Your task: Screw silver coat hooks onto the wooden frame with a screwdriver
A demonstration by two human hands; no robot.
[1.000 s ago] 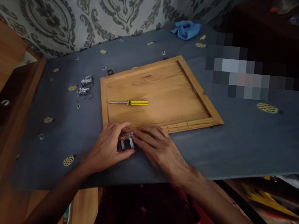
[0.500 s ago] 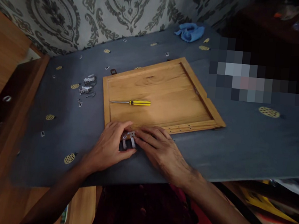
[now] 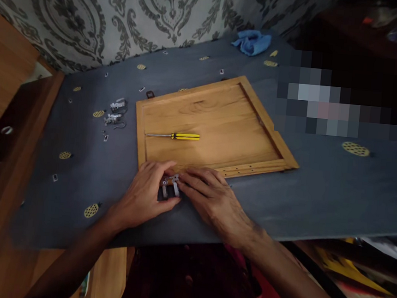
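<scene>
A metal cabinet hinge [image 3: 171, 183] sits at the near edge of a framed wooden cabinet door [image 3: 191, 150], its two arms hanging over the table side. Around its left end curls my left hand [image 3: 142, 193], fingers on the frame and thumb below the hinge. My right hand [image 3: 214, 201] presses its fingertips, held close together, on the hinge's right end; its thumb is hidden. On the door's panel lies a yellow-and-black screwdriver [image 3: 173, 136], its tip to the left. Several small holes mark the near frame to the right of my hands.
More metal hinges [image 3: 115, 111] lie on the blue tablecloth [image 3: 263, 203] to the left of the door, with small screws near them. A blue cloth [image 3: 251, 43] rests at the back by the patterned wall. A dark bracket-like piece [image 3: 150, 94] touches the door's far left corner.
Both hands stay on the hinge with hardly any motion. The whole view has shifted very slightly. The screwdriver and door lie as before.
</scene>
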